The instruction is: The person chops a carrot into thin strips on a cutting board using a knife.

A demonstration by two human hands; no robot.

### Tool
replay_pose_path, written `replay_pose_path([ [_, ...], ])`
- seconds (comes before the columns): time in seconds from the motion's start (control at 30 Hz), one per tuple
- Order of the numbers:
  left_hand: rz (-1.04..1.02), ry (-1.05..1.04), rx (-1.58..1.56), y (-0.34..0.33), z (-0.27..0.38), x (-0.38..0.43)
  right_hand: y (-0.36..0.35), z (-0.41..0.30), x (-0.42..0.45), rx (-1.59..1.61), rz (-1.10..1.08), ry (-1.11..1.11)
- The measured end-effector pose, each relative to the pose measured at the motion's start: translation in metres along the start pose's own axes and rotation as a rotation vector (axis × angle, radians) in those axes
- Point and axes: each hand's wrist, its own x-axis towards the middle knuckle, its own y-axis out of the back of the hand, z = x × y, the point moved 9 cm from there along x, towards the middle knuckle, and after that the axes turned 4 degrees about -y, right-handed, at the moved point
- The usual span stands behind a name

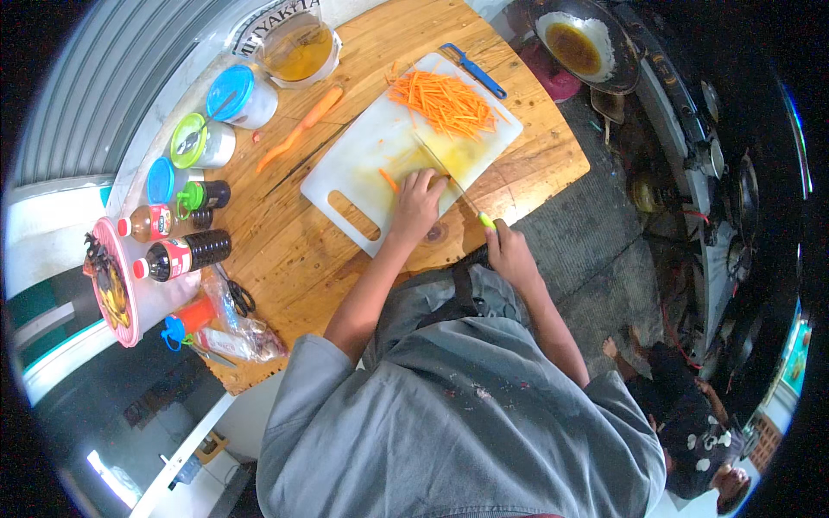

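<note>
My right hand grips the yellow-green handle of a kitchen knife, its blade lying across a white plastic cutting board. Left of the blade, my left hand presses down on the board with bent fingers. A bit of carrot shows at its fingertips, mostly hidden by them. One loose carrot strip lies beside that hand. At the board's far end sits a heap of carrot matchsticks. A blue peeler rests along the far right edge. Apart from the board, a peeled carrot lies on the wooden table.
Lidded tubs, sauce bottles and an oil pouch line the table's left side. Scissors lie near a plastic bag. A wok with oil stands at upper right. Another person is at lower right.
</note>
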Motion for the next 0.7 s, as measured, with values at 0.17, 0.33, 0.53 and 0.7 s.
replay_pose_path([
  [0.17,0.007,-0.003,0.000,-0.001,-0.001,0.000,0.001,-0.003,0.003,-0.030,-0.022,-0.017],
  [0.33,0.029,0.003,-0.018,-0.001,0.000,0.001,-0.004,0.005,0.006,-0.087,-0.045,-0.039],
  [0.53,0.017,0.000,0.004,-0.002,-0.001,0.001,-0.011,0.011,0.004,-0.047,-0.043,-0.067],
  [0.7,0.000,0.024,0.017,0.001,0.001,0.003,-0.010,0.007,0.000,0.053,-0.025,-0.087],
])
